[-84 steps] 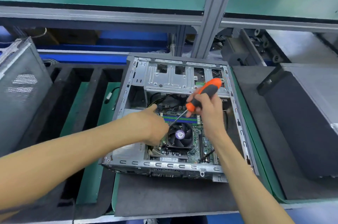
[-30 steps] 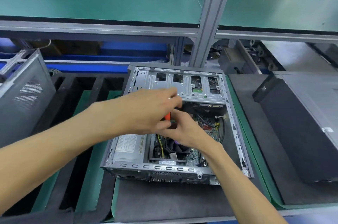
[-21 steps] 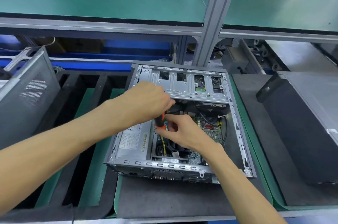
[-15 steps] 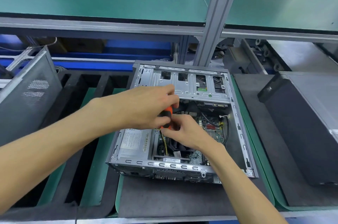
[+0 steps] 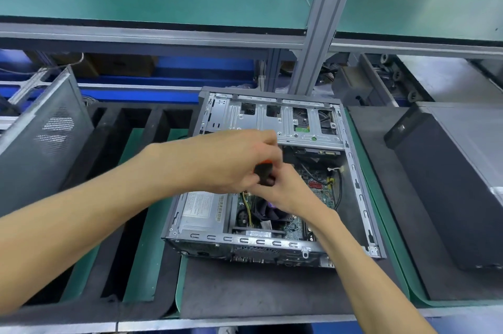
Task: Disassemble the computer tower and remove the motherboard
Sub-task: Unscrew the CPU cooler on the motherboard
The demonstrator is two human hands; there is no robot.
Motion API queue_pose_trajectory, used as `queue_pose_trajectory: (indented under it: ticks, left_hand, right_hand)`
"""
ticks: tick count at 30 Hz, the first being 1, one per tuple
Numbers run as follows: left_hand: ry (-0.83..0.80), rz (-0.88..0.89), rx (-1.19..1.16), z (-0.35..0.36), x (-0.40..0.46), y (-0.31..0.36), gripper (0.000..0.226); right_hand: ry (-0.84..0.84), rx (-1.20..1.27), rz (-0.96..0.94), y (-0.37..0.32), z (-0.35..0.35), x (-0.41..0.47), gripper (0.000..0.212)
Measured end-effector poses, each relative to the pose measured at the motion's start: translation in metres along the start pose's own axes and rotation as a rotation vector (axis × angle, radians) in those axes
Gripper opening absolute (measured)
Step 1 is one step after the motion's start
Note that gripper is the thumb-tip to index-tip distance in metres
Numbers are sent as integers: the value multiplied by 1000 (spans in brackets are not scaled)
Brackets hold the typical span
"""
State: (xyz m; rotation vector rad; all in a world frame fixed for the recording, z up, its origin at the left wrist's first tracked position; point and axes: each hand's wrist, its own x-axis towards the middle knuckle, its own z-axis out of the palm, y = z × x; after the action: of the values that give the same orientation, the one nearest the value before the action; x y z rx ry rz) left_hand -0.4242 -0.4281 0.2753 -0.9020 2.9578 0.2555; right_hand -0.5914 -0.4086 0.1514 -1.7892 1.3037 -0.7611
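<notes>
Head view, tower: the computer tower (image 5: 272, 184) lies on its side at the centre of the bench on a dark mat (image 5: 245, 287), its side panel off and its inside facing up.
Head view, motherboard: the motherboard (image 5: 318, 192) is seated in the chassis floor, from the centre toward 3 o'clock of the opening; the cooler fan (image 5: 269, 211) sits on it near 6 o'clock, partly under the right wrist.
Head view, other parts: the power supply (image 5: 201, 208) fills the 8 o'clock corner, and the drive cage (image 5: 272, 121) spans the 12 o'clock edge.
Head view, left hand: the left hand (image 5: 231, 162) reaches in from 9 o'clock with fingers curled over the screwdriver (image 5: 263, 172); it appears to be grasping the black-and-orange handle, though motion blur hides the exact finger placement.
Head view, right hand: the right hand (image 5: 285, 189) comes from 5 o'clock and meets the same handle from below, fingers wrapped against it.
Head view, tip: the shaft and tip are hidden beneath both hands, so the screw being worked cannot be told.
Step, judged: probably a screw near the board's 10 o'clock region.
Doing it well: keep the shaft square to the screw head, press down firmly while turning, let one hand steady and the other drive, and keep the yellow cables (image 5: 247, 208) clear of the tip.
Risk, judged: a slip could score the board.
</notes>
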Motion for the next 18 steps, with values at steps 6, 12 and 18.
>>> queue_pose_trajectory:
  ticks: [6, 12, 18]
  left_hand:
    - [64, -212, 482, -2, 15, 0, 58]
    - [56, -104, 238, 3, 8, -5, 35]
    - [28, -78, 56, -4, 8, 3, 21]
  right_hand:
    - [-24, 26, -33, -9, 0, 1, 19]
    - [17, 67, 22, -7, 5, -2, 27]
    - [4, 50, 4, -12, -3, -6, 30]
